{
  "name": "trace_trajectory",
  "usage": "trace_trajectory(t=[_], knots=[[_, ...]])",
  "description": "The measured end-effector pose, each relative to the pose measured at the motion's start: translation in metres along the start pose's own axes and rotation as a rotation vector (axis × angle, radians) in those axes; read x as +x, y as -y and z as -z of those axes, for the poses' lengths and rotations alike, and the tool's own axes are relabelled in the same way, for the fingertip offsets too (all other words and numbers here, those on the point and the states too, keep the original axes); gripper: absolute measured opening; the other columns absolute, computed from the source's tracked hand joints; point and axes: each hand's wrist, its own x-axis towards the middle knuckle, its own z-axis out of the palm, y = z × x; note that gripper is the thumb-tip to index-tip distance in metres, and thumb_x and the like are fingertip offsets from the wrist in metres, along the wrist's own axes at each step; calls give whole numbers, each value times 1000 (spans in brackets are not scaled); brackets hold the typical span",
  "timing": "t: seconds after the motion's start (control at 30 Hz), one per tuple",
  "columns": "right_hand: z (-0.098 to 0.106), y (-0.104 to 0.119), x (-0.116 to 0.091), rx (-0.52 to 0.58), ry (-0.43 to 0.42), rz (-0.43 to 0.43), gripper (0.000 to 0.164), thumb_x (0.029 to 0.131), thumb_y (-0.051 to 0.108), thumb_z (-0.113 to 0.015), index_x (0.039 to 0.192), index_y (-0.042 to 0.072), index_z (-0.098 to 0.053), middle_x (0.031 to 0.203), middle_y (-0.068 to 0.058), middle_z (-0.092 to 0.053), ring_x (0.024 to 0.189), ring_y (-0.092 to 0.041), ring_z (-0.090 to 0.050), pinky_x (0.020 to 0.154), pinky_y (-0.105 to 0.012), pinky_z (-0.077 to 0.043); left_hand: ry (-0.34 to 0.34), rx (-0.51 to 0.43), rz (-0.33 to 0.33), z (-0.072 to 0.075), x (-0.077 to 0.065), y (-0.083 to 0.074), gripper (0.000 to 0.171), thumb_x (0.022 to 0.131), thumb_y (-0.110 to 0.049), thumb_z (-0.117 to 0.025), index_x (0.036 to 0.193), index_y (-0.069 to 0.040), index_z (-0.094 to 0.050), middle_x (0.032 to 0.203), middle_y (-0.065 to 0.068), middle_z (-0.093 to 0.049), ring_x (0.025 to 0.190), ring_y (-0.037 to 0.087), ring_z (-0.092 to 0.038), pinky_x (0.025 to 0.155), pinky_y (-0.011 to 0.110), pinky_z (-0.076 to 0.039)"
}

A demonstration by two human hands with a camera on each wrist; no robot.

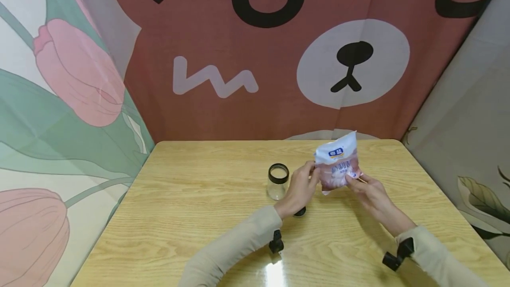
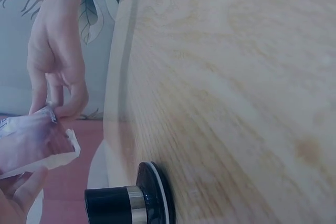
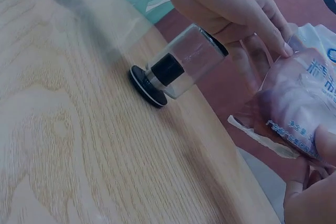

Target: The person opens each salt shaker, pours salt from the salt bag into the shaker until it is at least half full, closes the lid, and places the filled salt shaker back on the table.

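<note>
A white and pinkish-brown plastic bag of salt (image 1: 338, 163) with blue print is held up over the table between both hands. My left hand (image 1: 301, 185) grips its left edge, thumb and fingers on either side of the film. At the lower right corner, my right hand (image 1: 373, 198) pinches the bag, its thumb lying on the printed front. Just left of my left hand stands a clear glass jar (image 1: 276, 190) with a black rim and an open top. A black lid (image 3: 148, 85) with a knob and a silver band rests on the table near the jar.
The wood-grain table (image 1: 191, 216) runs back to a hanging cloth (image 1: 223, 114) with a bear print. Printed cloths also hang at the left and right sides. Black wrist mounts (image 1: 276, 242) sit on both sleeves.
</note>
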Motion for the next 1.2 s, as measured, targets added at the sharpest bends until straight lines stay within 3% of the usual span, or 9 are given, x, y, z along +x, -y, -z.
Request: trace_trajectory(t=[0.1,0.23,0.37,0.5,0.6,0.8,0.97,1.2], knots=[[0,-1,1,-3,20,-1,32,96,-11,-54,102,15,-71,104,1,-65,93,-9,-64,89,-21,-51,-6,9,6,0,1,1,22,107,-12,-46,120,-1,-59,111,10,-68,101,10,-65,79,10,-50],[0,-5,1,1,115,28,34,99,-11,-48,110,14,-69,102,-2,-65,90,-13,-63,86,-22,-51,-25,11,6,-1,1,1,22,106,-12,-46,120,0,-60,112,10,-68,103,11,-65,79,10,-50],[-1,-7,0,10,200,50,40,99,-13,-43,123,16,-56,106,-4,-63,91,-14,-61,87,-24,-50,-31,-15,5,-1,0,-1,23,106,-12,-46,121,0,-59,111,10,-68,101,9,-65,78,10,-51],[-3,-8,1,-12,259,49,51,98,-15,-42,134,21,-39,121,-3,-54,104,-15,-62,96,-30,-50,-49,-34,-12,0,2,-5,22,106,-12,-46,119,0,-60,107,9,-68,100,8,-65,77,10,-50],[-5,-9,2,14,314,34,55,99,-15,-40,138,22,-31,130,-1,-49,114,-19,-61,102,-34,-46,-68,-33,-34,0,3,-7,21,107,-13,-46,117,-1,-60,103,8,-69,101,9,-65,78,10,-50],[-8,-12,5,75,400,34,56,100,-15,-33,141,21,-22,132,-1,-50,118,-22,-60,103,-39,-46,-80,-26,-21,0,3,-8,20,107,-14,-46,115,-2,-61,104,8,-68,98,9,-66,77,11,-51],[-10,-16,6,62,400,56,56,100,-14,-35,141,21,-19,132,0,-49,118,-17,-58,102,-37,-47,-76,-36,-6,0,2,-8,21,107,-14,-46,116,-2,-60,107,9,-68,96,9,-66,75,12,-52],[-8,-18,6,63,345,7,38,102,-10,-39,134,10,-36,128,-3,-56,119,-14,-58,102,-32,-46,-44,-74,-8,0,3,-9,24,108,-16,-44,120,-1,-59,110,10,-66,97,6,-65,76,11,-51]])
